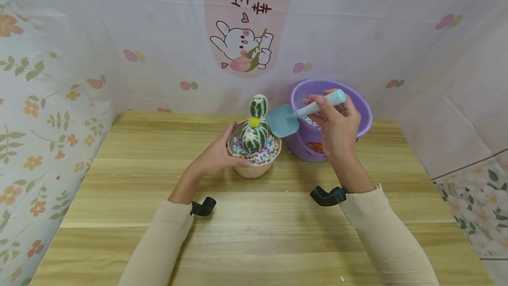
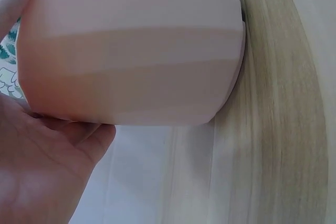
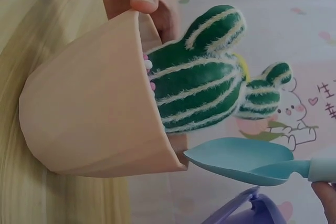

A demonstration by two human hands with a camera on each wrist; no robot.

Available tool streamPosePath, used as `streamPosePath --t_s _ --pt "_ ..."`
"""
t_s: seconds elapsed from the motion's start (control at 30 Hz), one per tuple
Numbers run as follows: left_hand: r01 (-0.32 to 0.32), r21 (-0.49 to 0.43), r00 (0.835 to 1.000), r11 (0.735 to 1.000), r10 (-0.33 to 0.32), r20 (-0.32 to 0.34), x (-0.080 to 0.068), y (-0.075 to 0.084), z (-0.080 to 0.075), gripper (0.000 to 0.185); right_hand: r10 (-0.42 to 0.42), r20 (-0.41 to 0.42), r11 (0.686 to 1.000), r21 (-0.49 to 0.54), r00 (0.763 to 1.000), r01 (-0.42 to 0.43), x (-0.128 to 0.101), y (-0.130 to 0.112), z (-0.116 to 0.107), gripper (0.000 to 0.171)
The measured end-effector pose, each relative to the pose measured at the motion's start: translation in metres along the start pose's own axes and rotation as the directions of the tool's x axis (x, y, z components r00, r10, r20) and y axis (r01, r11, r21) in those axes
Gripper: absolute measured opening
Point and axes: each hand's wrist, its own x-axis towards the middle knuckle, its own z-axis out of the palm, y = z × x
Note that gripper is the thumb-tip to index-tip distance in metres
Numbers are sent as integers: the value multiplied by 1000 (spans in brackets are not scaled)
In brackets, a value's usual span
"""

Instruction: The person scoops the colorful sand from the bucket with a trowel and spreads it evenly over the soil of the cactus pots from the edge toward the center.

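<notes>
- here, the left hand (image 1: 217,154) cupped the near-left side of a pink pot (image 1: 254,169), fingers curled round the wall and the thumb hooked over the rim, seemingly to keep the pot from sliding on the wooden table (image 1: 131,206).
- the left wrist view showed the palm (image 2: 39,177) pressed against the pot's faceted wall (image 2: 131,51), with the base resting on the tabletop.
- the right hand (image 1: 337,125) was closed on the pale handle of a blue scoop (image 1: 282,121), pinching it between fingertips and thumb; the handle ran up and to the right, apparently so the blade could be tipped with the wrist.
- the scoop's blade hung just beside the pot's right rim, between the pot and a purple bucket (image 1: 363,114); from the right wrist view the blade (image 3: 239,158) looked empty and sat close under the rim of the pot (image 3: 89,108), though whether it touched could not be told.
- a striped green toy cactus (image 1: 255,131) with a yellow tuft stood upright in the middle of the pot, bedded in coloured pebbles (image 1: 267,152) that reached nearly to the rim, which appeared to hold it steady.
- the bucket stood right behind the scoop, close to the pot, with more pebbles visible inside, kept within easy reach of the right hand.
- a cloth backdrop printed with flowers and a cartoon rabbit (image 1: 242,47) hung behind the table.
</notes>
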Motion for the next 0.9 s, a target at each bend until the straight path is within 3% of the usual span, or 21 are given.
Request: streamPosePath --t_s 0.27,0.53,0.67,0.9 --pt "1 -9 1000 1000 -1 -20 -2 0 0 122 -51 -26 998 32 998 52 12 -8 -1 23" --pt "-15 33 988 999 20 -151 -7 6 15 126 -97 -64 993 55 993 101 23 -27 -9 24" --pt "-12 102 979 995 33 -199 -8 7 23 130 -120 -87 990 69 989 126 31 -38 -11 29" --pt "-4 130 979 992 30 -204 -8 8 24 129 -147 -137 986 54 980 156 42 -53 -20 33"
